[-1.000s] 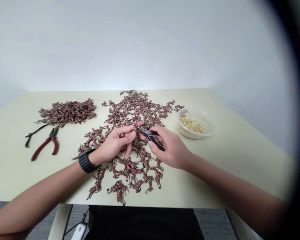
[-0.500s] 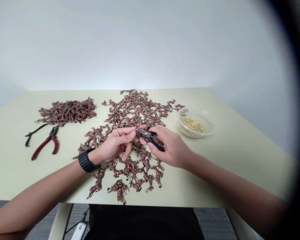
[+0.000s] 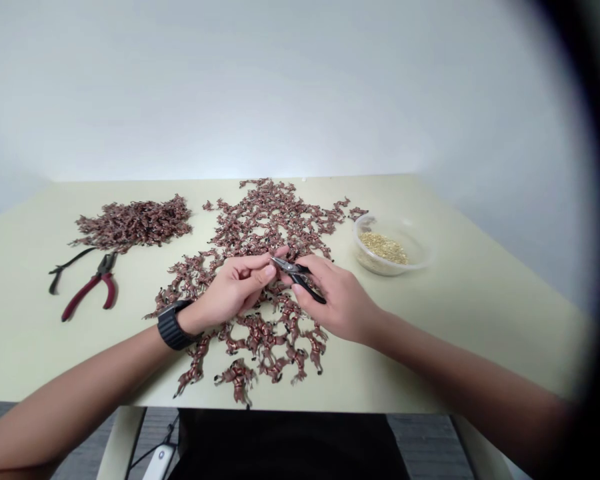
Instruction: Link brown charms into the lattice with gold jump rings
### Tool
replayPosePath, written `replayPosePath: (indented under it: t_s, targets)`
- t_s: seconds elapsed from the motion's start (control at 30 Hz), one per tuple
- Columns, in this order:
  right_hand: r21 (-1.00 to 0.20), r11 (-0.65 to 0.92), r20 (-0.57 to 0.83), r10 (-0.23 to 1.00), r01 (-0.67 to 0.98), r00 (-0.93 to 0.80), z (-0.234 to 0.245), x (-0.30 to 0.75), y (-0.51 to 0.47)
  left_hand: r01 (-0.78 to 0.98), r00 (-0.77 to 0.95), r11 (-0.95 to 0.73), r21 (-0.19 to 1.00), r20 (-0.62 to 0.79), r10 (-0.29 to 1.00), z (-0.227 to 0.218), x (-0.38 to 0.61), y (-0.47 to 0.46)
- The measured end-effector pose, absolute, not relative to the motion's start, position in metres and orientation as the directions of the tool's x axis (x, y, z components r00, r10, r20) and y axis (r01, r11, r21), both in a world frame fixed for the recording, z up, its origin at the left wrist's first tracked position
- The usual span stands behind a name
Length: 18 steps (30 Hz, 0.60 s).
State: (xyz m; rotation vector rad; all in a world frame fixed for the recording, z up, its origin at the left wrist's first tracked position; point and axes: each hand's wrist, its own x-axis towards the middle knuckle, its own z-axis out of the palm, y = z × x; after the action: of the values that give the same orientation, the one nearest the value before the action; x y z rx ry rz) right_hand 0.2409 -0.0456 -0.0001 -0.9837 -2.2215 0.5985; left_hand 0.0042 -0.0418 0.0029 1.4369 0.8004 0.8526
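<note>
My right hand (image 3: 343, 293) is closed around small black-handled pliers (image 3: 303, 277), their metal jaws pointing left. The jaw tips meet the fingertips of my left hand (image 3: 233, 287), which are pinched together; what they hold is too small to make out. Below and around both hands, many reddish-brown, shiny horse-like figurines (image 3: 257, 333) lie spread over the table. To the right stands a clear plastic bowl (image 3: 420, 257) with small gold-coloured pieces (image 3: 384, 247) in it.
A denser heap of brown figurines (image 3: 135, 223) lies at the back left. In front of it are red-handled pliers (image 3: 93, 287) and a thin black tool (image 3: 60, 270). The pale table (image 3: 405, 373) has its near edge before my lap; a wall (image 3: 230, 87) rises behind.
The fingers of my left hand have curled in closer together. The pliers in my right hand have shifted very slightly left, their tips staying at the left fingertips.
</note>
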Motion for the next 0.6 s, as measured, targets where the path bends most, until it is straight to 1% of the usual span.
replayPosePath:
  t_s: [0.13, 0.3, 0.43, 0.6]
  targets:
    - [-0.726, 0.504, 0.274, 0.836, 0.468, -0.476, -0.003, 0.234, -0.052, 0.04, 0.343, -0.205, 0.978, 0.179, 0.922, -0.005, 0.01, -0.044]
    - [-0.842, 0.391, 0.183, 0.855, 0.371, -0.485, -0.005, 0.231, -0.055, 0.125, 0.265, -0.333, 0.934, 0.293, 0.919, -0.01, 0.015, -0.046]
    - [-0.887, 0.346, 0.163, 0.855, 0.307, -0.493, -0.004, 0.23, -0.056, 0.202, 0.249, -0.384, 0.901, 0.332, 0.91, -0.01, 0.015, -0.046]
    - [-0.964, 0.186, 0.07, 0.866, 0.19, -0.495, -0.004, 0.233, -0.053, 0.274, 0.253, -0.402, 0.874, 0.338, 0.907, -0.01, 0.011, -0.045]
